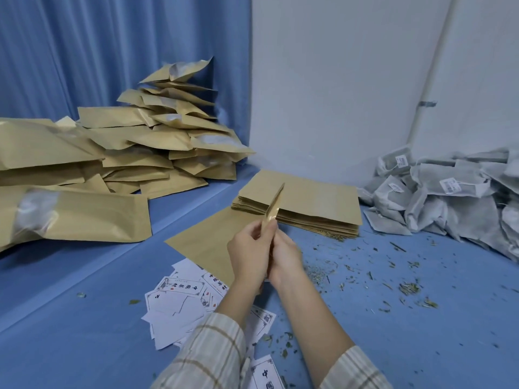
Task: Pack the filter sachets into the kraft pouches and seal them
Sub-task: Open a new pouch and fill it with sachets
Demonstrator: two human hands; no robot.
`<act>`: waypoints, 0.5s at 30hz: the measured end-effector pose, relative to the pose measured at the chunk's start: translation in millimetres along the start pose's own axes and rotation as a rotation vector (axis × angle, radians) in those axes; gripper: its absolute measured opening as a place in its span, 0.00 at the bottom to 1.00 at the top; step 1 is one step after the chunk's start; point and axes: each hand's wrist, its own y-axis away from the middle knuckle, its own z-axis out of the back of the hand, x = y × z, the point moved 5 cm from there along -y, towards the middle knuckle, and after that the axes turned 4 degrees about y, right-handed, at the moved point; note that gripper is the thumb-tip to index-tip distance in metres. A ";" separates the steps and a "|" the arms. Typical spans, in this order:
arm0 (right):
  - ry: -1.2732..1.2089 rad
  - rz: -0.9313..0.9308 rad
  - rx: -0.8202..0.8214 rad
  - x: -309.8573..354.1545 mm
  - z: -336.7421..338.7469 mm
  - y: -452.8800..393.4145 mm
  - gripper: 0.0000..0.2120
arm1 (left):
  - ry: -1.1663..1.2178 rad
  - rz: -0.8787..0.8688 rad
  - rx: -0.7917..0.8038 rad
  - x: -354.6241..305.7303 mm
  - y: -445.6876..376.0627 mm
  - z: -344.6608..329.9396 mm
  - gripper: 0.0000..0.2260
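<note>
Both hands, left hand (250,251) and right hand (285,256), are pressed together on one pouch (273,206), held edge-up, likely to open its mouth; sachets (449,197) wait heaped at the table's right edge.

both hands (265,255) pinching one kraft pouch (273,206) edge-on, filter sachets (449,197) right

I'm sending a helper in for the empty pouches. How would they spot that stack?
Start at the white wall in the corner. At its foot, between the heap of filled pouches and the grey sachets, lies the neat stack of flat pouches, the only squared-up pile.
</note>
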 end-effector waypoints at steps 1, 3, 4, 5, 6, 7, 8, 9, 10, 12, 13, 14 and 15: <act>0.239 0.125 -0.074 8.4 5.1 -0.4 0.12 | -0.096 -0.066 -0.033 -1.6 3.3 -1.2 0.12; 0.626 0.389 -0.185 26.4 9.3 1.7 0.17 | -0.251 -0.170 -0.084 -5.5 9.2 -4.2 0.17; 0.709 0.455 -0.190 31.9 11.9 1.4 0.17 | -0.297 -0.202 -0.092 -7.3 10.8 -6.7 0.17; 0.759 0.487 -0.185 35.5 14.7 -0.7 0.16 | -0.338 -0.218 -0.091 -8.9 11.3 -9.5 0.17; 0.820 0.506 -0.189 39.0 17.2 -2.5 0.15 | -0.374 -0.224 -0.093 -10.1 11.3 -12.1 0.17; 0.863 0.515 -0.200 42.4 20.0 -4.4 0.14 | -0.399 -0.225 -0.100 -10.9 11.6 -14.5 0.16; 0.880 0.517 -0.218 44.9 23.1 -5.6 0.13 | -0.413 -0.223 -0.109 -11.2 11.8 -16.9 0.16; 0.899 0.526 -0.238 47.1 25.1 -6.3 0.12 | -0.416 -0.218 -0.117 -11.3 12.1 -19.0 0.16; 0.907 0.522 -0.259 49.1 26.5 -5.4 0.12 | -0.412 -0.211 -0.121 -11.2 12.1 -20.9 0.16; 0.898 0.494 -0.284 50.1 29.3 -6.0 0.11 | -0.391 -0.195 -0.129 -10.0 11.4 -23.5 0.16; 0.897 0.478 -0.289 49.8 29.9 -6.8 0.11 | -0.381 -0.186 -0.135 -9.4 10.9 -23.8 0.16; 0.895 0.465 -0.293 49.5 30.0 -6.6 0.11 | -0.375 -0.177 -0.139 -7.9 10.0 -24.0 0.16; 0.895 0.457 -0.299 47.8 30.4 -8.0 0.12 | -0.373 -0.168 -0.139 -6.5 9.1 -24.2 0.16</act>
